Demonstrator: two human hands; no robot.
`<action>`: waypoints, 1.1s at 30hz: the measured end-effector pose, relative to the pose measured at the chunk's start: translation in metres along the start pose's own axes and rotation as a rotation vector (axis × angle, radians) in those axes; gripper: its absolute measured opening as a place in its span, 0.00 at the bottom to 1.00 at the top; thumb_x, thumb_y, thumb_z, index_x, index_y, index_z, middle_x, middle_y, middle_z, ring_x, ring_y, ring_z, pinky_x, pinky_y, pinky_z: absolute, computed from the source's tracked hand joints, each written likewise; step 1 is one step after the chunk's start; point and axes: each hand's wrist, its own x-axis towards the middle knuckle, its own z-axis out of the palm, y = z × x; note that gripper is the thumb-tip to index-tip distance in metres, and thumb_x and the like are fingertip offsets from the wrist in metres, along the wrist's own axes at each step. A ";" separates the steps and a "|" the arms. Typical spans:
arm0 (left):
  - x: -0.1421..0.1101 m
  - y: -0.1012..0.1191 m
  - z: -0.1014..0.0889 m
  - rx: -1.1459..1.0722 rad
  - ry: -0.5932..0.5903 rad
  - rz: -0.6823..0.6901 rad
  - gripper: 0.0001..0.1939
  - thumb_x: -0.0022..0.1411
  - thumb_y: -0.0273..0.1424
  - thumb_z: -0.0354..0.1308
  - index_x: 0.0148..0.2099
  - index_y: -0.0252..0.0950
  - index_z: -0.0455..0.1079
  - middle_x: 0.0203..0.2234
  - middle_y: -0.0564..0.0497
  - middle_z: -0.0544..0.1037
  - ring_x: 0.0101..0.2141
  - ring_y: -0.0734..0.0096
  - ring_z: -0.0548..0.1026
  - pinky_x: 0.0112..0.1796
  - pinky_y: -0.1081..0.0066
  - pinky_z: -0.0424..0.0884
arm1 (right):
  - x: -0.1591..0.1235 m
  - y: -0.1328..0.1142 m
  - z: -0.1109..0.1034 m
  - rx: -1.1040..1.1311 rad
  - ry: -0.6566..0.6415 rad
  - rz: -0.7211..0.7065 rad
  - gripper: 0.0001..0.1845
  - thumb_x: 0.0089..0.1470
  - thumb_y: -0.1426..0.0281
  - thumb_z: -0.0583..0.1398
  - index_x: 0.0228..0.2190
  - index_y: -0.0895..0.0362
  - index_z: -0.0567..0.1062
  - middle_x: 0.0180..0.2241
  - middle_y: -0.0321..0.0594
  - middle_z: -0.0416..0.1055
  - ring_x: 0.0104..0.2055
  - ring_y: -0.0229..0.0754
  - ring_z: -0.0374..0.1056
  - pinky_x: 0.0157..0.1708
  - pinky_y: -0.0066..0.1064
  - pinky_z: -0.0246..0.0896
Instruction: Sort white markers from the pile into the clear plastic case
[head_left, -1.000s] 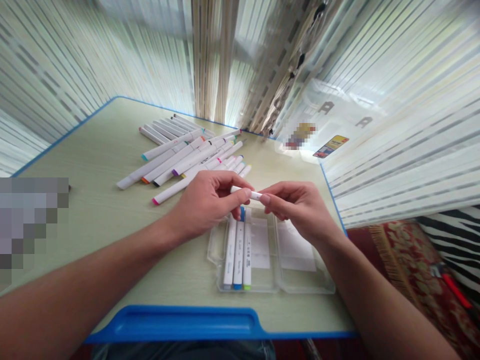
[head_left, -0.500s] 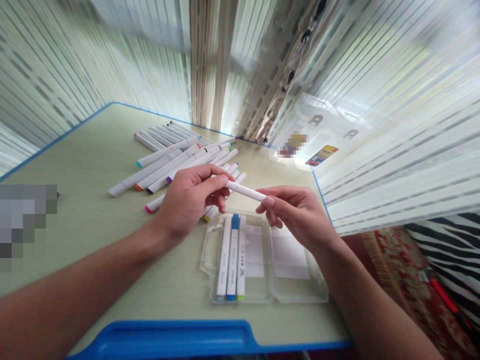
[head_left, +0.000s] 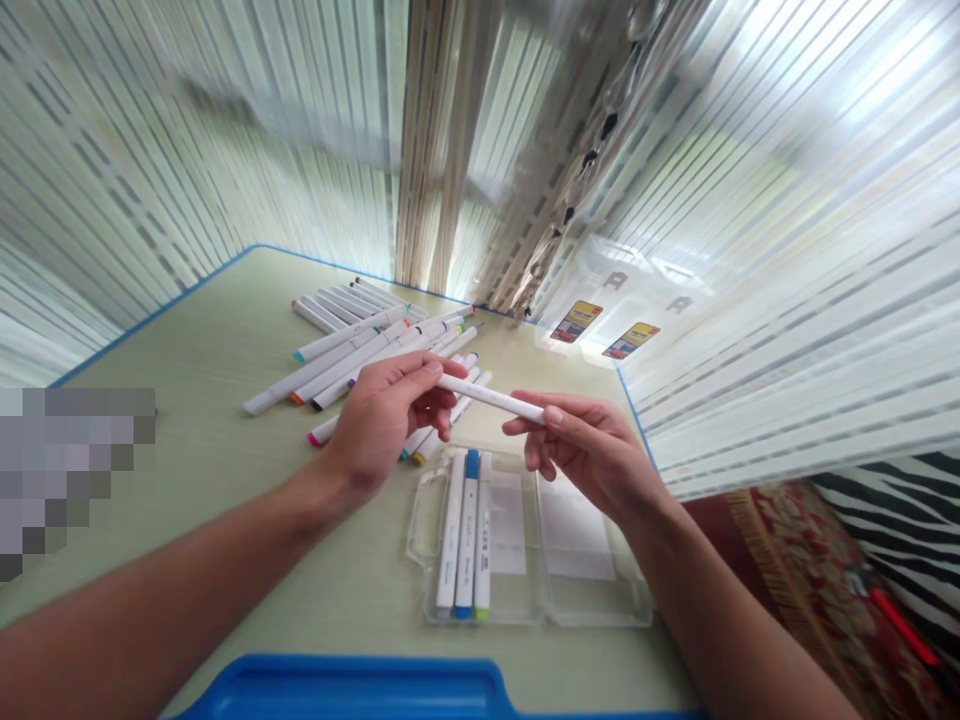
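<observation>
Marker (head_left: 491, 398): held above the bench (head_left: 202, 340) between your hands, the fingers of your left hand (head_left: 390, 410) pinching one end and those of your right hand (head_left: 592, 440) the other. Done: three markers (head_left: 468, 540) lie side by side in the left half of the open clear case (head_left: 600, 617). Outside it, the one you hold and a loose pile (head_left: 349, 362) beyond your left hand; judged early.

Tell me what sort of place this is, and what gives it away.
Probably a room in a home, at a desk: striped curtains hang behind a pale, blue-edged tabletop with marker pens lying on it, and a fringed red patterned textile shows to the right.
</observation>
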 end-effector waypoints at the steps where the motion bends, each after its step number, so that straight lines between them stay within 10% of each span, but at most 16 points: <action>1: -0.001 0.000 0.000 -0.001 -0.007 -0.001 0.09 0.60 0.31 0.60 0.37 0.29 0.76 0.21 0.52 0.73 0.19 0.74 0.72 0.22 0.74 0.70 | 0.000 0.000 0.000 0.005 0.014 0.000 0.14 0.53 0.65 0.68 0.41 0.56 0.84 0.35 0.47 0.83 0.23 0.37 0.74 0.19 0.24 0.64; 33: -0.015 -0.008 -0.009 0.304 -0.260 0.310 0.17 0.67 0.30 0.58 0.55 0.32 0.77 0.35 0.44 0.83 0.24 0.77 0.74 0.29 0.72 0.71 | 0.010 0.000 -0.006 0.209 0.278 0.012 0.10 0.56 0.74 0.61 0.32 0.64 0.83 0.23 0.45 0.79 0.17 0.34 0.71 0.15 0.20 0.62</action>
